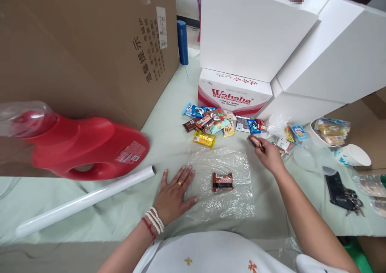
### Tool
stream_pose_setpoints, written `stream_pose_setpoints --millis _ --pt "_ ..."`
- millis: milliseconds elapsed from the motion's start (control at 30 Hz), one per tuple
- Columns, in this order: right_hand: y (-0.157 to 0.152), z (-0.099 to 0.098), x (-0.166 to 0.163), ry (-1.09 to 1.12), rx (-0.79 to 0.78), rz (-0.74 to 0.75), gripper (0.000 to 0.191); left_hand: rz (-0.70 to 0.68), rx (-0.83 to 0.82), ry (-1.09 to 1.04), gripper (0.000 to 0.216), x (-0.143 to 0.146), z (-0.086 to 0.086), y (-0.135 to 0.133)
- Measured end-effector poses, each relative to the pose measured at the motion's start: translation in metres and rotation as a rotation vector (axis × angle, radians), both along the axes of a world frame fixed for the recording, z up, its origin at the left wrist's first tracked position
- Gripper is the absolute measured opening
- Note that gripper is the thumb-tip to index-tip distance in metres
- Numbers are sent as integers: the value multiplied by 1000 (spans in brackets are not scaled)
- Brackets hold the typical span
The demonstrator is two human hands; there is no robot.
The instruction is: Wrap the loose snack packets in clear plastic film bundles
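Right hand (269, 155): right of centre in the frame, its fingers were closed on a small brown-wrapped snack (255, 141), held by its near end.
Left hand (175, 193): left of lower centre, it lay palm down with fingers spread, gripping nothing, its thumb over the left edge of the plastic.
Clear plastic (241, 202): it lay wrinkled between the two hands, at the lower centre.
Second brown packet (222, 182): it sat on that plastic, apart from both hands.
Snack pile (221, 125): blue, brown, green and yellow wrappers lay heaped just above centre, before the Wahaha carton (235, 98).
Right edge: a patterned paper cup (356, 155) lay tipped above some keys (354, 200).
Left side: a white roll (87, 200) slanted below a red jug (90, 144), which lay on its side before a big cardboard box (90, 44).
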State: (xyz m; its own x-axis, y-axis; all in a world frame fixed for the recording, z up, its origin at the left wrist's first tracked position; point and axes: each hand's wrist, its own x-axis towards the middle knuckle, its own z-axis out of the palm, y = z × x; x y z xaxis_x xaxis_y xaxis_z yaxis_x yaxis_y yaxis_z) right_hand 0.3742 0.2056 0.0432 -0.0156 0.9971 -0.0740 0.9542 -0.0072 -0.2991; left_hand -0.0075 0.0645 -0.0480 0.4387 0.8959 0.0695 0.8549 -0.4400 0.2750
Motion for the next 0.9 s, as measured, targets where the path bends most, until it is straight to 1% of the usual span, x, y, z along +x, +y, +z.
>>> stream_pose_setpoints --millis 67,100,167,233,267,333,400,467,500,533,600,700,800,900 --pt "-35 -2 -13 154 112 280 43 -4 -1 -3 88 0 1 0" --pt "-52 -5 -22 182 139 393 43 2 5 -3 89 0 3 -1" --pt "-83 -14 -38 139 123 551 44 43 32 -4 88 2 7 -3" --pt "-103 -23 -50 37 64 631 44 85 67 -12 83 5 14 -7" --pt "-109 -25 -53 -11 24 654 45 88 78 -20 78 7 18 -9" --pt "-113 -25 -56 -73 -73 685 48 47 75 -43 69 12 24 -13" --pt "-110 -18 -57 -90 -167 689 61 -16 38 -63 63 17 25 -15" --pt "-104 -8 -59 -105 -230 665 79 -47 -15 -67 62 20 21 -18" --pt "-102 -4 -62 -120 -245 656 83 -46 -38 -67 62 20 18 -19" --pt "-100 -1 -66 -141 -249 654 81 -39 -58 -66 62 21 15 -20" --pt "-97 2 -78 -192 -242 664 69 -19 -86 -70 63 22 10 -23" --pt "-95 1 -96 -244 -232 657 55 -12 -104 -73 64 22 8 -25" --pt "-92 -2 -103 -258 -242 652 52 -18 -108 -75 68 21 10 -26" --pt "-88 -2 -97 -268 -275 632 52 -11 -102 -84 73 20 11 -26"
